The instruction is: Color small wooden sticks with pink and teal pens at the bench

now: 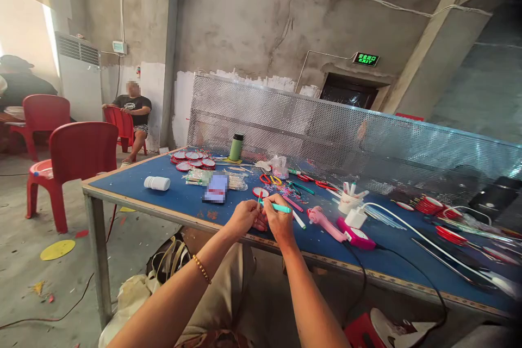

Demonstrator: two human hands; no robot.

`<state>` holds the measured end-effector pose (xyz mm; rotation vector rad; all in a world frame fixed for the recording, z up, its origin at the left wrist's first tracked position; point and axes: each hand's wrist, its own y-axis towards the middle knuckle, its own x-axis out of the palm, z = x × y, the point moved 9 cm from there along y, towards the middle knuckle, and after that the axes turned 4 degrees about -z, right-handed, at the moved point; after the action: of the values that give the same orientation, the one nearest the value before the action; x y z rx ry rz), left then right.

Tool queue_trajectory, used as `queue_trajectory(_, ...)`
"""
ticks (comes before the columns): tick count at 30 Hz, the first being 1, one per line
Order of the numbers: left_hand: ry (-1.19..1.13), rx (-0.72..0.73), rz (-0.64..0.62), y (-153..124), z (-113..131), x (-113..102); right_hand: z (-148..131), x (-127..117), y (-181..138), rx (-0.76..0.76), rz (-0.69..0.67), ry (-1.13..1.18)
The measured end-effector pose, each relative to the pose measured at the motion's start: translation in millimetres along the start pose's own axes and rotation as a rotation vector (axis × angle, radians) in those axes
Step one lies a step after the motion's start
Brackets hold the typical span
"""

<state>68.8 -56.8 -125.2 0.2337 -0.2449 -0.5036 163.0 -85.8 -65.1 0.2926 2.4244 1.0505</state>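
Observation:
My right hand [279, 220] is closed around a teal marker pen [282, 207], its tip pointing left toward my other hand. My left hand [243, 217], below a gold beaded bracelet [201, 269], is closed at the table's front edge. Its fingers pinch a thin red stick [260, 199], which rises toward a small white disc with a red rim [256, 192]. Whether stick and disc are joined is too small to tell. A white marker [299, 219] lies just right of my right hand.
On the blue table [134, 191] are a phone [216, 187], a white bottle [157, 183], a green tumbler [236, 148], pliers [302, 188], a cup of pens [349, 200] and a pink glue gun [326, 223]. Cables cross the right side. A person [136, 106] sits beyond.

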Motion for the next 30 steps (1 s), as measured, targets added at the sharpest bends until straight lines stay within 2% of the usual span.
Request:
queue_trajectory(14,0.004,0.005,-0.001,0.1,2.1,0.3,0.3,-2.7,-0.8,0.038,0.02,0.019)
queue_trajectory(30,-0.006,-0.017,0.006,-0.8,1.4,0.8,-2.6,-2.1,0.0,-0.002,0.005,-0.018)
